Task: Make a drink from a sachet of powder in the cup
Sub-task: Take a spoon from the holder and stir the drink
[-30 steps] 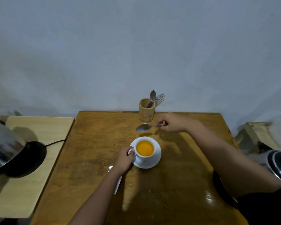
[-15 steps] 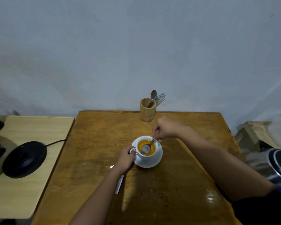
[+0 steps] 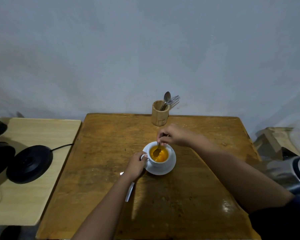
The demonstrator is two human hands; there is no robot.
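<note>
A white cup (image 3: 160,162) full of orange drink stands on a white saucer (image 3: 170,168) in the middle of the brown wooden table (image 3: 189,196). My left hand (image 3: 135,165) grips the cup's handle from the left. My right hand (image 3: 173,135) hovers just behind the cup and pinches the stem of a metal spoon (image 3: 157,151), whose bowl is dipped in the orange liquid. A white sachet (image 3: 130,191) lies on the table, partly hidden under my left forearm.
A wooden holder (image 3: 160,113) with spoons and forks stands at the table's far edge. On the pale side table (image 3: 35,187) to the left sits a black kettle base (image 3: 29,163) with its cord. A steel kettle (image 3: 296,175) shows at the right edge.
My right hand carried the spoon from beside the holder down into the cup; its bowl now sits under the orange liquid. The kettle left the left side. My left hand stayed on the handle.
</note>
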